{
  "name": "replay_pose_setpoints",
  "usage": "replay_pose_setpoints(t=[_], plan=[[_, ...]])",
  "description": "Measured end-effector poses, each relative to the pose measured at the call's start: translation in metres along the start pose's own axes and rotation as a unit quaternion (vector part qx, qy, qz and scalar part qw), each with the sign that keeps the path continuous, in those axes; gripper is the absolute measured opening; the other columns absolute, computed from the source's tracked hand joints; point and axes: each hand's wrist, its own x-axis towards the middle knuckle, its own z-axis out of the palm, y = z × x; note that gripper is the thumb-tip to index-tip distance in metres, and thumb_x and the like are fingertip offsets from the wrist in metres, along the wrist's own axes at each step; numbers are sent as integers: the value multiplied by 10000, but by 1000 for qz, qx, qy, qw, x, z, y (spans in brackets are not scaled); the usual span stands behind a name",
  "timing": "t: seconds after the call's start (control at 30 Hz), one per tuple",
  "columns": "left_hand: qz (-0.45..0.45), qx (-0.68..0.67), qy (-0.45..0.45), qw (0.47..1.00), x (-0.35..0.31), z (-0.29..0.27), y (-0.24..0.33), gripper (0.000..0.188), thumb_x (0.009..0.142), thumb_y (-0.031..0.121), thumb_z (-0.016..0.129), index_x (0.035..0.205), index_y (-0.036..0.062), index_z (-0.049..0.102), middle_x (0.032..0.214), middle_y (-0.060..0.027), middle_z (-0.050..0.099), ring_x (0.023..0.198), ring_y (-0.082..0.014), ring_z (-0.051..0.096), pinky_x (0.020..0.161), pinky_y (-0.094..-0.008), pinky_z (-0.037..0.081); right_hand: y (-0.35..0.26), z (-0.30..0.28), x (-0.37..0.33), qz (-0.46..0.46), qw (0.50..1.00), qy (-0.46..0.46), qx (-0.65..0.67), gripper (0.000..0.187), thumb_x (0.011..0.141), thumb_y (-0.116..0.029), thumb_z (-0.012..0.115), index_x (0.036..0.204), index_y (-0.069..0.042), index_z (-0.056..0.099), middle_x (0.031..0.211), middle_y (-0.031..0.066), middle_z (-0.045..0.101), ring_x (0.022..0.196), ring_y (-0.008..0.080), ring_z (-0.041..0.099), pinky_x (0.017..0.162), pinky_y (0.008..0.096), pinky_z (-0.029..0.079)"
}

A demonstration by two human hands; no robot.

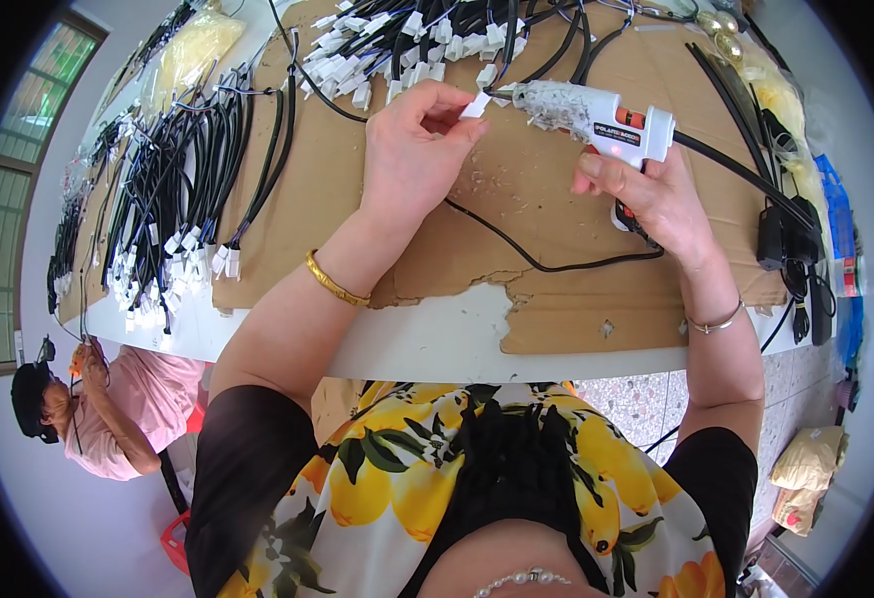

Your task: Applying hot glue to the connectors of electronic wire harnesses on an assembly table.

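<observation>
My left hand [417,154] pinches a small white plug connector [476,106] between thumb and fingertips, above the cardboard. In my right hand [661,199] is a white hot glue gun [606,125], gripped by its handle and pointing left. Its nozzle is at the connector, touching or nearly so; I cannot tell which. Clumps of hardened clear glue coat the gun's front. A thick black cord or rod leaves its rear. Below my hands a thin black cable [546,267] curves across the cardboard.
Bundles of black cables with white connectors [182,189] lie at left, and more connectors [357,50] at the far side. A torn cardboard sheet [596,319] covers the white table [437,339]. A black adapter [788,234] stands at right. Another person [123,419] sits at lower left.
</observation>
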Motion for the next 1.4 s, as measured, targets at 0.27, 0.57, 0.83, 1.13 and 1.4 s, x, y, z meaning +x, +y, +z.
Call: replay_pose_setpoints(t=[0.27,0.57,0.83,1.13,1.4], plan=[[33,13,14,999,0,0,-1,159,687,8,692,824,9,610,736,-64,637,624,-120,603,574,-241,486,-3,-3,0,22,999,-9,-28,301,823,-265,644,935,-7,537,729,37,583,679,104,547,633,238,437],[47,20,25,998,2,1,-2,158,678,11,694,815,14,614,734,-60,635,613,-119,591,567,-238,476,-9,2,1,47,999,6,-1,182,811,-153,625,892,-18,535,700,5,543,579,58,489,519,198,388],[34,15,31,999,0,1,-1,158,681,13,693,821,15,619,741,-60,632,617,-115,588,565,-236,473,-9,3,-1,49,999,11,9,160,800,-128,620,884,-21,534,704,-2,539,568,56,480,505,199,381],[30,-9,34,999,1,2,0,159,686,-2,687,829,6,619,765,-59,636,629,-109,585,589,-226,481,-9,0,1,56,998,15,-5,155,799,-121,621,884,-16,545,705,-1,540,564,56,479,504,197,381],[73,29,50,996,2,1,3,185,668,-3,698,827,22,606,758,-69,634,643,-145,600,593,-255,481,-11,0,-1,40,999,5,14,151,802,-108,603,897,-8,542,721,2,548,575,53,482,513,194,385]])
